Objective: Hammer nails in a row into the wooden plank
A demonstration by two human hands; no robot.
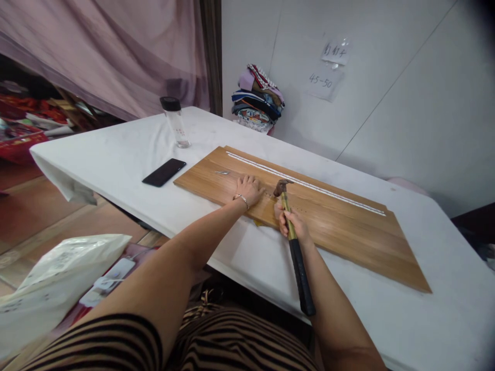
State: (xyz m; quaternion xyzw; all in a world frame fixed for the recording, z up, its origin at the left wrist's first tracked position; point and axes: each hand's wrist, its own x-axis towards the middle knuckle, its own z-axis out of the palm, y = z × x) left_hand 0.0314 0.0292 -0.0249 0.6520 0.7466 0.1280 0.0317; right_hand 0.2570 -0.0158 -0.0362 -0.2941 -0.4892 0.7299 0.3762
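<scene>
A claw hammer (296,257) with a black grip and a rusty head is in my right hand (296,224), which wraps round the yellowish upper shaft. Its head hovers over or rests on a long wooden board (348,226); I cannot tell which. My left hand (249,190) lies flat on the board left of the hammer head, fingers stretched out. Small dark marks, perhaps nails or holes, dot the wood near the hammer. Several loose nails (222,172) lie at the board's left end. Two white strips (305,181) run along its far side.
The board lies on a table with a white cloth (127,144). Left of it are a black phone (164,172) and a clear bottle (178,126) with a black lid. Folded clothes (258,100) are stacked by the wall. A white bag (58,278) sits at the lower left.
</scene>
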